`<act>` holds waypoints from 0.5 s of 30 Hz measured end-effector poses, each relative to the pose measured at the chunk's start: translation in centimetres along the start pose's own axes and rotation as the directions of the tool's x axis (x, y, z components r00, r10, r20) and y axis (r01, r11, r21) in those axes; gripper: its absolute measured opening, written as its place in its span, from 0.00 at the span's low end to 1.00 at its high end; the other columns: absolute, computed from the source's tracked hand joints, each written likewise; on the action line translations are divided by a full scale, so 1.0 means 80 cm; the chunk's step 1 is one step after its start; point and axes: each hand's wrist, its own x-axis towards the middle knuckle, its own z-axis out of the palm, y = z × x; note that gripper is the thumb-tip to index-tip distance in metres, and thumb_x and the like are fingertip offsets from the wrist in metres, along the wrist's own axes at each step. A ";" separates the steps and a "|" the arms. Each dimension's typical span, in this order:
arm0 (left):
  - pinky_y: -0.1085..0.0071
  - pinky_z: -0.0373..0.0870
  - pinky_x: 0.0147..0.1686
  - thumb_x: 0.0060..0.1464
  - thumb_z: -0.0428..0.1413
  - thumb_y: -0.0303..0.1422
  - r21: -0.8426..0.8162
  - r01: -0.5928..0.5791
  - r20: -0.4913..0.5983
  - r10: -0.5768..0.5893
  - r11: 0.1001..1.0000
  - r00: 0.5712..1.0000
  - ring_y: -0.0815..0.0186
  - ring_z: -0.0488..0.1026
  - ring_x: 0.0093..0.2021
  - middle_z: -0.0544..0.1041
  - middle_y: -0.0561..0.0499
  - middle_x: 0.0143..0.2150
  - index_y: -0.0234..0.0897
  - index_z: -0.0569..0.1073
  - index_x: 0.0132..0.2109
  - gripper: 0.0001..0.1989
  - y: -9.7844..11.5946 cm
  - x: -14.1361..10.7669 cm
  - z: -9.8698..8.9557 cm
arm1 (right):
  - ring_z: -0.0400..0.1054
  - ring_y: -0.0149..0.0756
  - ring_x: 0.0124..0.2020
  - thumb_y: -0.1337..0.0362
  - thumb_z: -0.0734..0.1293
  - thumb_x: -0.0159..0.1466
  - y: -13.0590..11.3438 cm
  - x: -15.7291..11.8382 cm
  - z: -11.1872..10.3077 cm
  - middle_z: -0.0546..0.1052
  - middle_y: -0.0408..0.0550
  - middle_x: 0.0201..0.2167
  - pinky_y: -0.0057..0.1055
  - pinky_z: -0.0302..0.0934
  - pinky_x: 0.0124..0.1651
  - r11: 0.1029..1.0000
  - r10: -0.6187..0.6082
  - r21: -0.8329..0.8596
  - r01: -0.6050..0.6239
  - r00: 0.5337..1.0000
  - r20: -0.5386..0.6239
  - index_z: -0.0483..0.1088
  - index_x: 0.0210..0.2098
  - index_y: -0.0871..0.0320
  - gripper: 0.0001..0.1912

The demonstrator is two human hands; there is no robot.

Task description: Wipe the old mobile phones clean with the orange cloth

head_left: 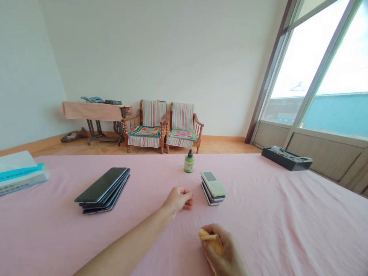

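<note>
My left hand hovers over or rests on the pink cloth with its fingers curled in, and no object shows in it. To its right is a stack of small phones, topped by a white and yellow-green keypad phone. My right hand, nearer to me, is closed on a crumpled yellow cloth. At the left lies an uneven pile of larger dark smartphones. Behind my left hand a green spray bottle with a black top stands upright.
A pink sheet covers the work surface. A tissue box sits at the left edge. A black tray with cables and other items stands at the far right. Beyond are two wooden chairs, a cloth-covered sewing table and a window.
</note>
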 end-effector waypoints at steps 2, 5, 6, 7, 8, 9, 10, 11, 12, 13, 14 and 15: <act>0.58 0.73 0.43 0.62 0.54 0.34 0.056 -0.023 0.009 0.023 0.998 1.000 0.59 0.72 0.45 0.71 0.45 0.51 0.34 0.68 0.53 0.14 -0.006 -0.014 -0.012 | 0.62 0.33 0.23 0.48 0.64 0.56 0.000 -0.001 0.000 0.69 0.45 0.20 0.23 0.54 0.22 1.000 0.011 0.002 -0.011 1.000 -0.006 0.72 0.27 0.60 0.19; 0.65 0.74 0.36 0.61 0.55 0.33 0.152 -0.077 -0.001 0.078 0.985 0.997 0.64 0.74 0.37 0.74 0.48 0.43 0.32 0.70 0.47 0.10 -0.015 -0.040 -0.039 | 0.63 0.33 0.23 0.45 0.64 0.55 -0.002 -0.003 0.001 0.70 0.46 0.21 0.24 0.55 0.23 1.000 0.026 0.005 -0.026 0.999 -0.023 0.72 0.27 0.60 0.22; 0.69 0.74 0.31 0.57 0.58 0.33 0.185 -0.104 -0.018 0.109 0.977 0.994 0.66 0.75 0.32 0.76 0.49 0.36 0.31 0.72 0.42 0.08 -0.017 -0.050 -0.050 | 0.63 0.33 0.23 0.45 0.64 0.55 -0.003 -0.003 0.001 0.70 0.46 0.21 0.24 0.55 0.23 1.000 0.028 0.002 -0.028 0.999 -0.027 0.72 0.26 0.60 0.22; 0.72 0.72 0.28 0.54 0.60 0.32 0.220 -0.132 -0.042 0.144 0.967 0.989 0.67 0.74 0.28 0.75 0.52 0.30 0.31 0.73 0.37 0.07 -0.018 -0.060 -0.062 | 0.63 0.34 0.23 0.44 0.63 0.56 -0.004 -0.004 0.001 0.71 0.46 0.21 0.24 0.56 0.24 1.000 0.027 -0.004 -0.027 0.999 -0.029 0.72 0.26 0.60 0.23; 0.74 0.71 0.25 0.50 0.61 0.31 0.257 -0.157 -0.069 0.181 0.953 0.981 0.68 0.74 0.25 0.74 0.53 0.26 0.32 0.73 0.34 0.07 -0.019 -0.070 -0.074 | 0.64 0.34 0.23 0.43 0.63 0.56 -0.005 -0.005 0.000 0.71 0.46 0.21 0.24 0.57 0.25 1.000 0.022 -0.008 -0.022 0.999 -0.029 0.72 0.27 0.59 0.23; 0.75 0.70 0.24 0.48 0.62 0.30 0.298 -0.181 -0.101 0.220 0.937 0.970 0.68 0.73 0.24 0.74 0.54 0.24 0.32 0.73 0.32 0.06 -0.019 -0.079 -0.088 | 0.65 0.35 0.24 0.43 0.63 0.56 -0.006 -0.006 -0.001 0.71 0.46 0.21 0.25 0.59 0.26 1.000 0.016 -0.011 -0.016 0.999 -0.030 0.73 0.27 0.59 0.24; 0.75 0.69 0.23 0.47 0.61 0.29 0.341 -0.203 -0.137 0.262 0.918 0.955 0.68 0.73 0.23 0.73 0.54 0.23 0.33 0.73 0.31 0.05 -0.018 -0.087 -0.101 | 0.65 0.35 0.24 0.43 0.63 0.55 -0.006 -0.007 -0.002 0.72 0.46 0.21 0.25 0.60 0.27 1.000 0.007 -0.012 -0.007 1.000 -0.028 0.73 0.27 0.59 0.24; 0.75 0.69 0.24 0.47 0.60 0.29 0.386 -0.221 -0.176 0.307 0.896 0.935 0.67 0.73 0.23 0.74 0.54 0.23 0.33 0.74 0.31 0.04 -0.017 -0.094 -0.115 | 0.67 0.37 0.26 0.43 0.64 0.55 -0.006 -0.008 -0.002 0.73 0.47 0.22 0.26 0.61 0.30 1.000 0.000 0.002 0.000 1.000 -0.030 0.73 0.27 0.58 0.23; 0.75 0.69 0.25 0.47 0.59 0.29 0.432 -0.233 -0.219 0.352 0.871 0.910 0.67 0.74 0.24 0.74 0.54 0.23 0.34 0.74 0.31 0.03 -0.015 -0.099 -0.129 | 0.69 0.38 0.28 0.43 0.65 0.54 -0.006 -0.009 -0.003 0.74 0.48 0.24 0.27 0.62 0.32 1.000 -0.003 0.008 0.004 0.999 -0.035 0.73 0.27 0.57 0.22; 0.74 0.70 0.27 0.47 0.57 0.29 0.478 -0.239 -0.267 0.399 0.845 0.877 0.66 0.74 0.25 0.75 0.53 0.25 0.35 0.74 0.32 0.03 -0.014 -0.104 -0.144 | 0.69 0.39 0.29 0.43 0.66 0.53 -0.006 -0.009 -0.004 0.75 0.48 0.24 0.27 0.62 0.33 1.000 -0.008 0.006 0.009 0.999 -0.032 0.73 0.27 0.57 0.22; 0.73 0.71 0.29 0.48 0.56 0.30 0.522 -0.237 -0.317 0.445 0.819 0.838 0.65 0.75 0.27 0.75 0.53 0.26 0.35 0.74 0.33 0.04 -0.011 -0.108 -0.160 | 0.69 0.39 0.28 0.43 0.66 0.53 -0.006 -0.010 -0.004 0.75 0.47 0.23 0.27 0.62 0.33 1.000 0.002 -0.011 -0.002 0.999 -0.032 0.74 0.27 0.56 0.21; 0.72 0.71 0.31 0.49 0.54 0.31 0.566 -0.224 -0.375 0.489 0.794 0.788 0.64 0.75 0.28 0.76 0.52 0.27 0.36 0.73 0.34 0.05 -0.009 -0.111 -0.176 | 0.69 0.39 0.28 0.43 0.66 0.53 -0.006 -0.011 -0.004 0.75 0.47 0.23 0.27 0.62 0.34 1.000 -0.003 -0.016 0.002 0.999 -0.039 0.74 0.27 0.55 0.21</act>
